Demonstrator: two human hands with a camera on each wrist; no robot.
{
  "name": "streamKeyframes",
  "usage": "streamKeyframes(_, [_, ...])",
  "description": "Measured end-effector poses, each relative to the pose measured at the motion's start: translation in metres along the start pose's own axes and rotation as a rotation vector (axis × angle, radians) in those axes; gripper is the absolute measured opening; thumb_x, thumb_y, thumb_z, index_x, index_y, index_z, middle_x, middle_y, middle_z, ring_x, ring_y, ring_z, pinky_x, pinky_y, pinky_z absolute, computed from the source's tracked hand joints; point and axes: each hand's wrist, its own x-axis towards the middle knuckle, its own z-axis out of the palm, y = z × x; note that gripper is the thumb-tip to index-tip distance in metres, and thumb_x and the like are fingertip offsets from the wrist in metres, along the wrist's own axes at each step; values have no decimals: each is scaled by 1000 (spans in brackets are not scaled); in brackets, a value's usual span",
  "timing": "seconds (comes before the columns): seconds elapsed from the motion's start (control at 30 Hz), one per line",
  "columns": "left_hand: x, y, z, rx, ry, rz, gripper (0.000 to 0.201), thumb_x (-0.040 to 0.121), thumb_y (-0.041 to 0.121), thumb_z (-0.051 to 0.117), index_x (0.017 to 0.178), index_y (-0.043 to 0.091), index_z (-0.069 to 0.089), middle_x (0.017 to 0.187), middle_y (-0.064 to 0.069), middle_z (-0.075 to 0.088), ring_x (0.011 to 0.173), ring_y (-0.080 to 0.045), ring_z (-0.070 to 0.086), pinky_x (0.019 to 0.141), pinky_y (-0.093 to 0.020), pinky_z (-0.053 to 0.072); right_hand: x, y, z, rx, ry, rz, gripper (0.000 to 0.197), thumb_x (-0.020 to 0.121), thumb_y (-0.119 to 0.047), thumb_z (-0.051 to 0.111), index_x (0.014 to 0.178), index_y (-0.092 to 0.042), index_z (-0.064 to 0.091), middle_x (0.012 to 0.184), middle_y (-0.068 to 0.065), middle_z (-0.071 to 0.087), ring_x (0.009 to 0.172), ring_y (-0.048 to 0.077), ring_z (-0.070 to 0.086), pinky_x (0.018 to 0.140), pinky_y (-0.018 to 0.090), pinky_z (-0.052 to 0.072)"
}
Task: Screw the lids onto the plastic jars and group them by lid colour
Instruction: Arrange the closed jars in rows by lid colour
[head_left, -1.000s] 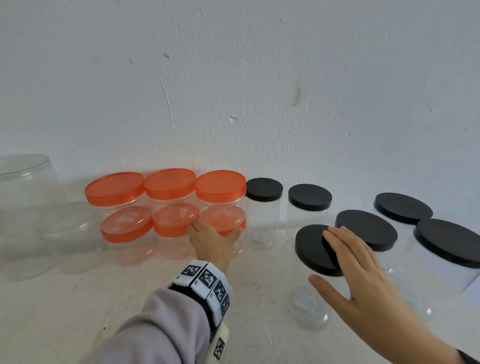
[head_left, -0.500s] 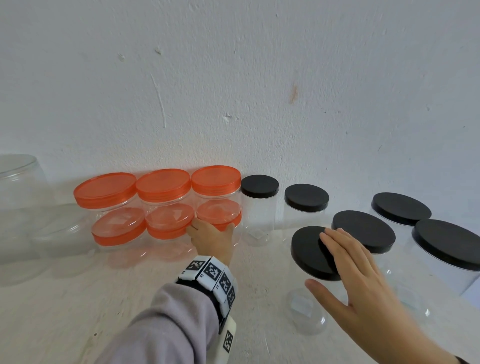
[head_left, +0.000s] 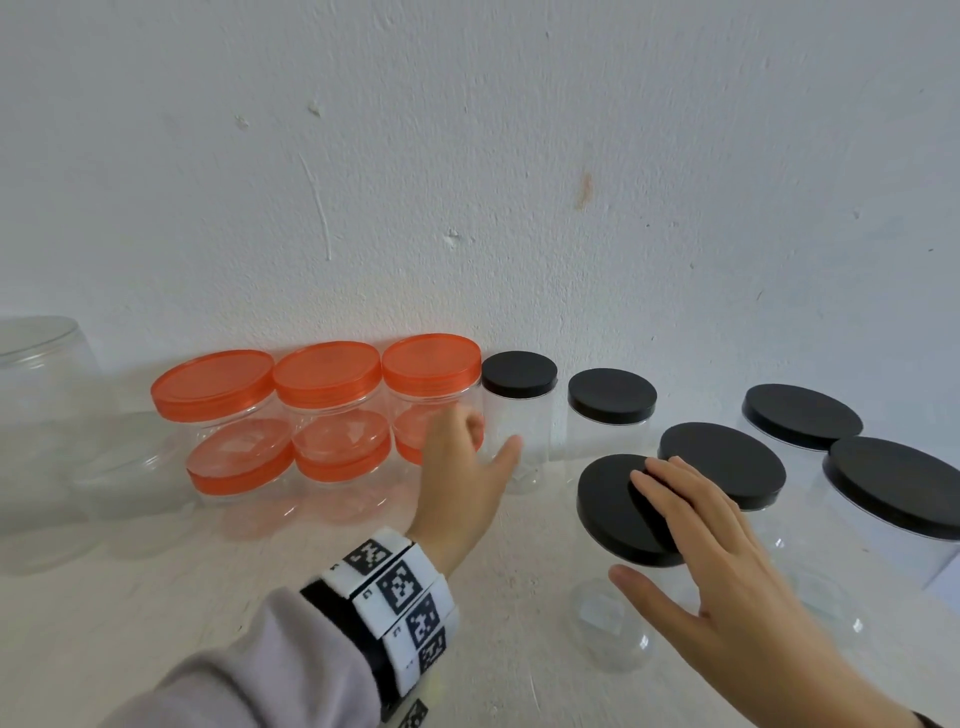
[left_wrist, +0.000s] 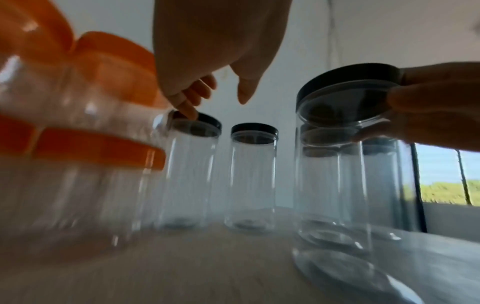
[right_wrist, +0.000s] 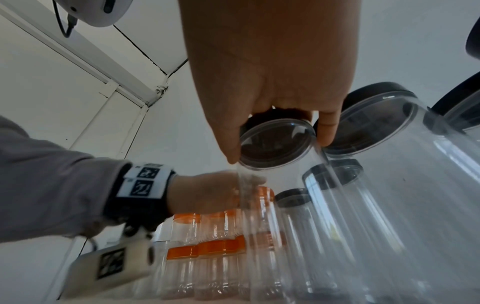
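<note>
The near black-lid jar stands on the pale table, in front of the other black-lid jars. The right hand lies on its lid. The fingers reach across the top of the lid and the thumb comes down by the near edge. From the right wrist camera, thumb and fingers bend round the rim, so the hand is holding the lid.

Just behind it, two slim jars with black lids stand in a row by the white wall. To the right are three wider jars with black lids.

To the left, six orange-lid jars sit against the wall in two layers, three on top of three.

The left hand is in front of the right-most orange jars, next to the first slim black-lid jar. It is a bit blurry. Its fingers are loose and it holds nothing. A band with black and white squares goes round the wrist, above a grey sleeve.

Some clear jars stand far left.
</note>
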Motion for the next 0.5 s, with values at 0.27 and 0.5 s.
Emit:
streamKeyframes(0.27, [84,70,16,483,-723,268,71,86,43,66,143,15,34,142,-1,39,126,-16,42,99,-23,33,-5,7,-1,-55,57,-78,71,76,-52,53,141,-26,40,153,-7,25,141,1,11,107,26,19])
streamKeyframes(0.5, [117,84,51,691,-937,163,95,79,63,63,151,17,20,150,-2,36,132,-21,41,106,-38,37,-5,16,2,-153,218,-154,60,78,-48,66,120,-5,65,129,14,58,124,37,51,86,40,44])
